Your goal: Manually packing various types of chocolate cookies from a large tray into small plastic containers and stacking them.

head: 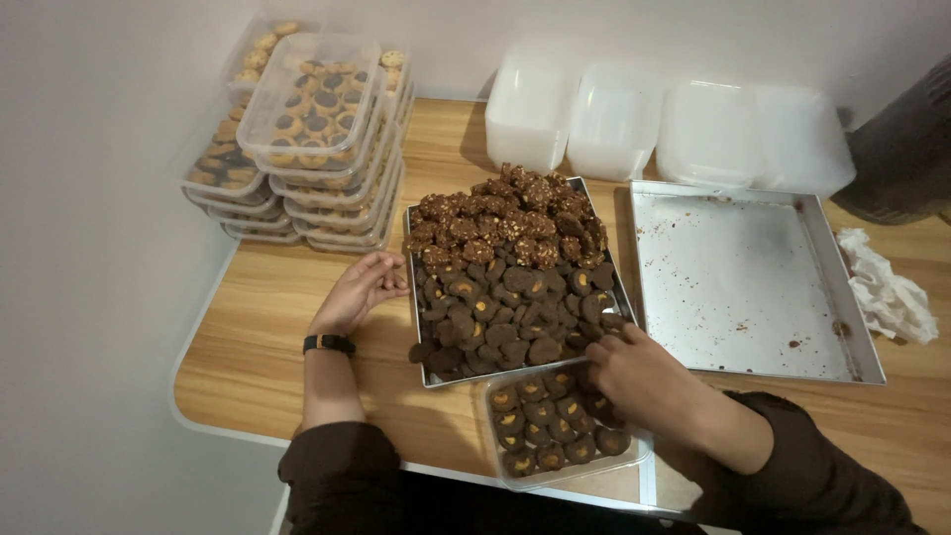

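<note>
Clear plastic box (522, 474) of dark round cookies nearest; right hand (644, 378) above it, fingers (601, 349) curled at steel cookie tray (414, 297), grip unclear. Left hand (357, 293) open on tray's left edge.

The wooden table (297, 327) carries two metal trays (753, 287), stacked plastic containers (307, 139) and crumpled tissue (887, 292).

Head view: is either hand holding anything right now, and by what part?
The left hand rests on the cookie tray's left rim, gripping nothing. The right hand's fingertips reach among the dark cookies; any hold is hidden.
</note>
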